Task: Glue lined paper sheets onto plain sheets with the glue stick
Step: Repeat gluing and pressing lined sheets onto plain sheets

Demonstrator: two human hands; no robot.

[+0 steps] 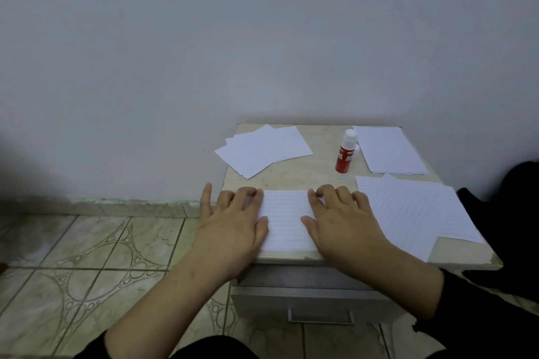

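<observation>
A lined sheet (287,218) lies flat at the front edge of a small beige table (294,175). My left hand (233,221) presses on its left side and my right hand (341,218) on its right side, both palm down with fingertips bent onto the paper. A red and white glue stick (345,153) stands upright and capped behind the sheet. Several plain sheets (264,150) are fanned at the back left. A stack of faintly lined sheets (390,150) lies at the back right, and more lined sheets (414,213) spread on the right.
The table stands against a grey wall and has a drawer with a metal handle (320,319) below its top. Patterned floor tiles (87,256) lie to the left. A dark object (516,192) sits at the table's right side.
</observation>
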